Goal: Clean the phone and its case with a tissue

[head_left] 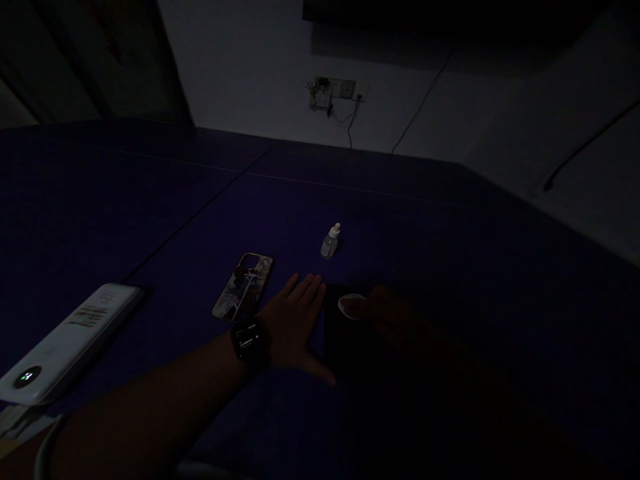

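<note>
My left hand point(295, 327) lies flat with its fingers apart, thumb and fingertips at the left edge of a dark, flat thing point(343, 347) whose kind I cannot make out. A smartwatch point(249, 339) is on that wrist. My right hand point(387, 312), deep in shadow, presses a small white round pad point(341, 305) against the dark thing with its fingertips. Just beyond the hands a small dropper bottle point(329, 247) with a white cap stands upright. Left of my left hand lies a patterned phone case point(244, 287), its camera cutout at the far end.
A white power bank point(75, 340) with a lit display lies at the left on the dark blue surface point(280, 213). Sockets point(343, 89) with hanging cables are on the far wall. The room is very dim, and the right side is mostly black.
</note>
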The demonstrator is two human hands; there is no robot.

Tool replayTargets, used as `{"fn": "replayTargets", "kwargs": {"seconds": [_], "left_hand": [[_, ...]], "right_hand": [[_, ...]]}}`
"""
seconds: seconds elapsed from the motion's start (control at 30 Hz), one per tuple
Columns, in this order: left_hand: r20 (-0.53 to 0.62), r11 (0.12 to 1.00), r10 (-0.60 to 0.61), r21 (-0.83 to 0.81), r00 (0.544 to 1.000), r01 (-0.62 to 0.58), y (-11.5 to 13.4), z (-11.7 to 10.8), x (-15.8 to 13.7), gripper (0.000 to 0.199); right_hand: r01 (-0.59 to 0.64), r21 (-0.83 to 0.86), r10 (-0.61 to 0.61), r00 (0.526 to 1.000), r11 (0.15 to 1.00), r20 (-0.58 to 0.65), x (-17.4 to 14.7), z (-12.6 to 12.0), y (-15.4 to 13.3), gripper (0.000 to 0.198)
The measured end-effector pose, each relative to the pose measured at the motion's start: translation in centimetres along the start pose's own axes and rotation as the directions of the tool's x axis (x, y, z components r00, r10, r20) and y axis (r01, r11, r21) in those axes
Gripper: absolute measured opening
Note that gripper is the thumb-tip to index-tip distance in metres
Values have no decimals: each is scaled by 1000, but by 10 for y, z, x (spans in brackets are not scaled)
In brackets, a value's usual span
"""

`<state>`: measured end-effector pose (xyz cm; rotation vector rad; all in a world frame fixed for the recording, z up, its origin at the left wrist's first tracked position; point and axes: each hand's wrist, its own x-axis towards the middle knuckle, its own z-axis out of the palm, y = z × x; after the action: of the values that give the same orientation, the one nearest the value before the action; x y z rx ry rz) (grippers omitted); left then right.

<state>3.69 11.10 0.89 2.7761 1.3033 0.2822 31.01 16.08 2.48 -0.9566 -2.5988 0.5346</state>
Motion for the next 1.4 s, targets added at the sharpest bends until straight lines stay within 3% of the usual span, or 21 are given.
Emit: {"fn": "replayTargets", "kwargs": {"seconds": [0.23, 0.37, 0.57, 0.73, 0.87, 0.97, 1.13, 1.27, 1.4], "left_hand": [[1, 1000, 11, 28, 1000, -11, 0, -2, 0, 132], [6, 1000, 7, 20, 1000, -7, 0, -3, -1, 132], [-17, 1000, 10, 24, 1000, -9, 1, 0, -1, 129], [-17, 1000, 12, 11, 1000, -12, 0, 2, 0, 134], [-13, 1000, 9, 9, 1000, -9, -1, 2, 0, 136], [-38, 1000, 21, 13, 999, -21, -2, 5, 0, 135], [-64, 999, 27, 30, 998, -26, -3, 9, 0, 135], [-66, 999, 28, 26, 997, -26, -3, 10, 0, 134], [-56, 999, 33, 42, 998, -31, -3, 10, 0, 134]], "right_hand": [[-71, 2, 71, 996, 997, -60, -2, 4, 7, 45], [-18, 58, 19, 1000, 998, -21, -3, 0, 7, 39], [-140, 78, 153, 970, 987, -190, 0, -4, 7, 41], [-21, -86, 6, 986, 996, -165, 15, 18, -9, 49], [92, -145, -101, 993, 985, -53, 18, 20, -19, 53], [68, -130, -67, 998, 989, 5, 17, 16, -20, 50], [66, -163, -81, 993, 984, -89, 19, 19, -19, 54], [60, -195, -64, 998, 979, -12, 18, 17, -19, 49], [20, -234, -42, 995, 972, -92, 20, 14, -16, 52]]}}
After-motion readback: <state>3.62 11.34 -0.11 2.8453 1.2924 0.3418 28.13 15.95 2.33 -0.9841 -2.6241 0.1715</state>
